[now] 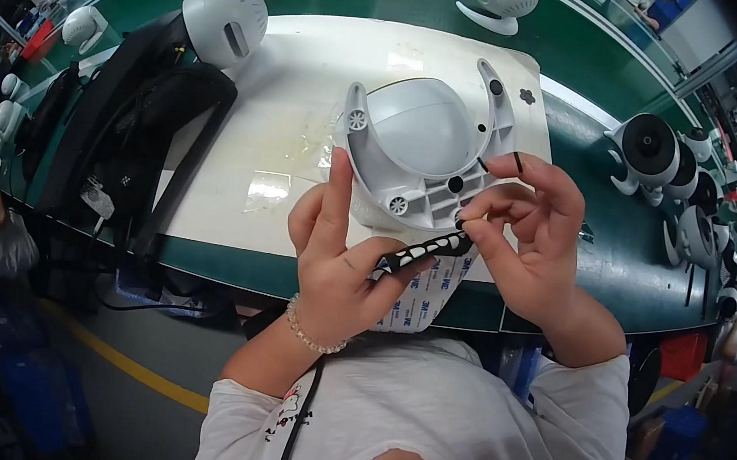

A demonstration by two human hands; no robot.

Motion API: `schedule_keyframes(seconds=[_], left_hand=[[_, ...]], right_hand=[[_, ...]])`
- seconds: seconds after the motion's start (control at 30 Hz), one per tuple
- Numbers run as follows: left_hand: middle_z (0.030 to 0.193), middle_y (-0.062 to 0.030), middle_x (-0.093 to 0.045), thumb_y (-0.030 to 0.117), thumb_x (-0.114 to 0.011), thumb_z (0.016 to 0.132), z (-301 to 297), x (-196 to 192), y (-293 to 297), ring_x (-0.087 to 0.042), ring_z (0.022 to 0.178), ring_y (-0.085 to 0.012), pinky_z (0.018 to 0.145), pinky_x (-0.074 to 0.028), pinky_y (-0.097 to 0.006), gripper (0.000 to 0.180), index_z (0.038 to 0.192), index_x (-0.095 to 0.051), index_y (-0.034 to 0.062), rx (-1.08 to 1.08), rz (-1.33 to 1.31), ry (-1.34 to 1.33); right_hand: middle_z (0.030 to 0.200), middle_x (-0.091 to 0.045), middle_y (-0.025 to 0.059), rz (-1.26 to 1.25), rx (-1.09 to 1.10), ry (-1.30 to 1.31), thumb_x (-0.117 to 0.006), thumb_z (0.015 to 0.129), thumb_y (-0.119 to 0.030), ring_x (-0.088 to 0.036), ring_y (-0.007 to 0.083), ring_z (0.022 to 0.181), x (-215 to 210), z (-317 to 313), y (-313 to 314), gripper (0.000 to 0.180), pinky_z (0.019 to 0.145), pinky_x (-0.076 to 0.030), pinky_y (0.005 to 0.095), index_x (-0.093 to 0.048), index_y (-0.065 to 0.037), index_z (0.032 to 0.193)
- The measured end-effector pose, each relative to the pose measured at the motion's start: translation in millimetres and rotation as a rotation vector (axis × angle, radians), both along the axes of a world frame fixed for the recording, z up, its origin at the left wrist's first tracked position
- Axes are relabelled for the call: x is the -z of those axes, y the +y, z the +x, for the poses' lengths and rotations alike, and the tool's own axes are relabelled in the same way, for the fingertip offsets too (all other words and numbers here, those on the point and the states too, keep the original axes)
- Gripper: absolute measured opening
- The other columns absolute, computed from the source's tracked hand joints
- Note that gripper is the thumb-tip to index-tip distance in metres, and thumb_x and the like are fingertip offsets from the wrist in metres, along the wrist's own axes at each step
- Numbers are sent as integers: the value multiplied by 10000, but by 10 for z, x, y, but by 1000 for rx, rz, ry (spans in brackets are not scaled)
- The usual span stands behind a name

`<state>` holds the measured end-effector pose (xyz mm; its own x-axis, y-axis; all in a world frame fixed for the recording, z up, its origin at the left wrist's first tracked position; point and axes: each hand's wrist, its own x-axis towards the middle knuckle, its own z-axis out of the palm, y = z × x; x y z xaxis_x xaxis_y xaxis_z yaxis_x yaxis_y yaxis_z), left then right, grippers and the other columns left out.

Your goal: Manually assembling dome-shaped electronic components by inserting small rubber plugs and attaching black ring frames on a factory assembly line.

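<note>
A dark strip with pale ovals (425,253) is above the bench's (602,257) near edge, pinched in the left hand (328,266), one finger raised. The right hand (540,240) brings thumb and fingertip together at its right end; whether they grip anything, I cannot tell. A blue-printed white sheet (419,304) hangs below. Just beyond, a white housing (421,127) lies on a pale board (259,149).

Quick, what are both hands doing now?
Left hand: closed, holding the black strip with white spots.
Right hand: fingertips at the strip's end; grip can't be told.
</note>
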<state>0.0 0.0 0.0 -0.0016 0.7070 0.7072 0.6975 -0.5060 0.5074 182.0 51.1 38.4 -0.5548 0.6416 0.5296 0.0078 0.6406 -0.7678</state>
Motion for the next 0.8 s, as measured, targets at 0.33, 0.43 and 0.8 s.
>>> schedule_keyframes(seconds=[0.33, 0.43, 0.8], left_hand=[[1316, -256, -317, 165, -736, 550, 38, 31, 44, -414, 964, -249, 844, -288, -283, 185, 669, -628, 73, -95, 46, 30], [1310, -251, -331, 159, -727, 540, 44, 57, 47, -419, 929, -226, 819, -285, -275, 182, 674, -631, 82, -111, 53, 34], [1302, -237, -354, 148, -710, 552, 48, 104, 55, -429, 910, -217, 805, -292, -273, 176, 692, -627, 80, -100, 90, -40]], right_hand=[[1082, -485, 194, 360, 153, -60, -568, 699, 120, -600, 203, 775, 53, -8, 11, 565, 572, -487, 244, -326, -76, 1170], [1012, -569, 185, 652, 165, -101, -618, 652, 44, -610, 255, 774, 45, 2, -19, 482, 552, -509, 274, -440, -84, 1081], [972, -541, 163, 415, 25, -187, -556, 715, 105, -570, 240, 825, -245, -228, 128, 670, 735, -425, 324, -189, -64, 1249]])
